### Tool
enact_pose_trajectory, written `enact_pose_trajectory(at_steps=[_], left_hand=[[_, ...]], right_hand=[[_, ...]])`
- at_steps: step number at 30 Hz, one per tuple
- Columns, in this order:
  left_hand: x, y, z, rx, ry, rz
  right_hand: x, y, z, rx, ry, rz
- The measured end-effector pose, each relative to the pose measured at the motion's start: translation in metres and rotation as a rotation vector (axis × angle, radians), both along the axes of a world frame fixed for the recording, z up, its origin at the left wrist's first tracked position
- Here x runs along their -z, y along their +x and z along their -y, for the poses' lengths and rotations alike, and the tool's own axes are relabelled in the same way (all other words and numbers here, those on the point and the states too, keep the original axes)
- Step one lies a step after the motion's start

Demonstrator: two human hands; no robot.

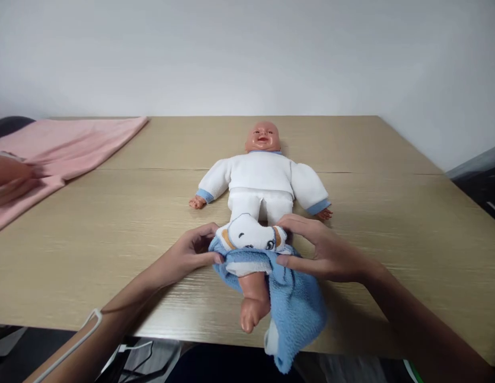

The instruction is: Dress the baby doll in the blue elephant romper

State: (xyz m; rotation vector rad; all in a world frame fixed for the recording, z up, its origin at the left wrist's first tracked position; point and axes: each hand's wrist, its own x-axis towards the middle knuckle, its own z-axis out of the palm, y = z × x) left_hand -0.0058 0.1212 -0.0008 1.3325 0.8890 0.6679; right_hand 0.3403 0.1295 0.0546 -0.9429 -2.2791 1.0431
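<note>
A baby doll (262, 173) lies on its back on the table, head toward the wall, in a white top with blue cuffs and white leggings. Blue terry pants (299, 303) with a white animal-face patch (249, 234) are around its lower legs. One bare doll foot (253, 314) pokes out below the fabric; the other foot is hidden by the pants, whose loose leg hangs past the table edge. At the left side of the pants, my left hand (195, 247) pinches the fabric between thumb and fingers. On the opposite side, my right hand (323, 247) grips them likewise.
The wooden table (131, 213) has a seam running across it. A pink cloth (88, 143) drapes over its left end, with another doll's body part (10, 175) on it. A white wall stands behind. Cables (135, 347) show below the front edge.
</note>
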Motion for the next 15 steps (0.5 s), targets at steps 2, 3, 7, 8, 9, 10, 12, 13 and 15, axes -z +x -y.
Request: enact_pose_trajectory(at_steps=[2, 3, 7, 8, 9, 10, 12, 13, 15], left_hand=[[-0.003, -0.001, -0.003, 0.001, 0.075, -0.085], [-0.006, 0.000, -0.006, -0.010, 0.122, -0.147], [-0.029, 0.013, -0.021, -0.185, 0.398, -0.297], [-0.036, 0.018, -0.026, -0.231, 0.466, -0.285], [-0.044, 0.025, -0.031, -0.254, 0.521, -0.263], [-0.051, 0.033, -0.035, -0.248, 0.556, -0.249], [-0.067, 0.049, -0.046, -0.153, 0.586, -0.234], [-0.074, 0.058, -0.051, -0.073, 0.577, -0.237], [-0.086, 0.073, -0.064, 0.115, 0.501, -0.256]], right_hand=[[0.001, 0.005, -0.002, 0.013, -0.015, 0.002], [0.002, 0.007, -0.004, 0.020, -0.035, -0.009], [0.007, 0.007, -0.005, 0.037, -0.138, -0.095], [0.008, 0.006, -0.004, 0.033, -0.170, -0.123], [0.010, 0.005, -0.003, 0.027, -0.207, -0.157], [0.011, 0.004, -0.002, 0.021, -0.248, -0.195], [0.012, 0.001, 0.000, 0.009, -0.322, -0.268], [0.012, 0.001, 0.000, 0.006, -0.348, -0.294], [0.010, 0.002, 0.000, -0.001, -0.365, -0.323]])
